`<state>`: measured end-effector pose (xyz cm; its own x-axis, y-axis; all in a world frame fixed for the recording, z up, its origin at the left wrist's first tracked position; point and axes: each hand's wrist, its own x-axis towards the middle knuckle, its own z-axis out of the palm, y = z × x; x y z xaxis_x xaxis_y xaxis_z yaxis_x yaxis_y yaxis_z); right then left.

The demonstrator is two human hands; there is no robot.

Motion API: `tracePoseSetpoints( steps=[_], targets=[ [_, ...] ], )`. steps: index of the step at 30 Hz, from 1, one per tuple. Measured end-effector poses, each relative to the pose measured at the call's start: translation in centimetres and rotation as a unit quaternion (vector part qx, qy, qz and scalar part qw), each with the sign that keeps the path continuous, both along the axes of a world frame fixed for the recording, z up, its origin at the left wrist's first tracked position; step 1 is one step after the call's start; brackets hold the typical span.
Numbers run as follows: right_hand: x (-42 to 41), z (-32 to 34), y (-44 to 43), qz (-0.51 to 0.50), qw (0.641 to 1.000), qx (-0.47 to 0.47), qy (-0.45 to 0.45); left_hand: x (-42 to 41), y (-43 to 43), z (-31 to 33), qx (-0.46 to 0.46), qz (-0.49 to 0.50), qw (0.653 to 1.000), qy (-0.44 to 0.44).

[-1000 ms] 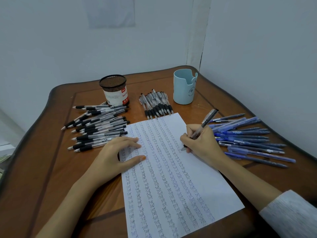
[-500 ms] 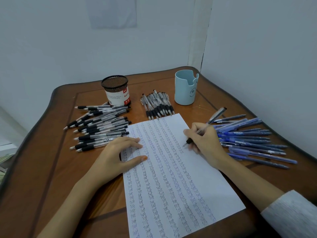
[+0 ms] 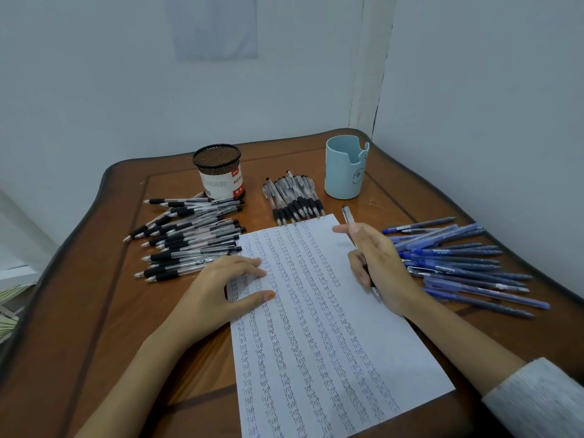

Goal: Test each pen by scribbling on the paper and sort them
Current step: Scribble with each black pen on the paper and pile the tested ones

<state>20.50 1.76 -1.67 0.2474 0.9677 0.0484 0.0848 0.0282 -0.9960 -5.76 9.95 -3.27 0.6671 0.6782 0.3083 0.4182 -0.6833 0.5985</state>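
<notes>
The right hand (image 3: 382, 267) holds a pen (image 3: 347, 216), with fingers curled round it and one finger sticking out. A second ago the pen tip was down on the paper (image 3: 331, 358), writing. Now the hand has lifted and turned the pen, so its tip points back at the person and its end points up the table (image 3: 94, 311). I think this pen has had its test and must go to a pile next.

The left hand (image 3: 221, 286) lies flat on the paper, fingers straight, holding it down as before.

Black pens (image 3: 189, 235) lie on the left, blue pens (image 3: 458, 263) on the right, and a small bunch (image 3: 294, 200) at the top. Behind them stand a mesh cup (image 3: 219, 175) and a blue cup (image 3: 346, 167).
</notes>
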Motion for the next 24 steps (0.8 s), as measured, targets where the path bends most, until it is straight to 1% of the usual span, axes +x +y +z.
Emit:
tracePoseSetpoints(
  steps=[7, 13, 18, 21, 24],
  targets=[
    [-0.1, 0.0, -0.1, -0.006, 1.000, -0.018, -0.017, 0.0, 0.0, 0.0, 0.002, 0.002, 1.000, 0.007],
    [0.1, 0.0, -0.1, 0.013, 1.000, 0.005, -0.002, -0.1, 0.0, -0.2, -0.001, 0.004, 1.000, 0.006],
    [-0.2, 0.0, -0.2, -0.001, 1.000, -0.006, -0.010, -0.1, 0.1, -0.2, -0.003, 0.004, 1.000, 0.006],
    [0.0, 0.1, 0.3, 0.008, 0.999, -0.033, 0.003, -0.1, 0.0, -0.1, -0.002, 0.002, 1.000, 0.002],
    [-0.1, 1.0, 1.8, -0.012, 0.994, -0.111, -0.003, -0.1, 0.0, 0.0, -0.005, 0.002, 1.000, 0.001]
  ],
)
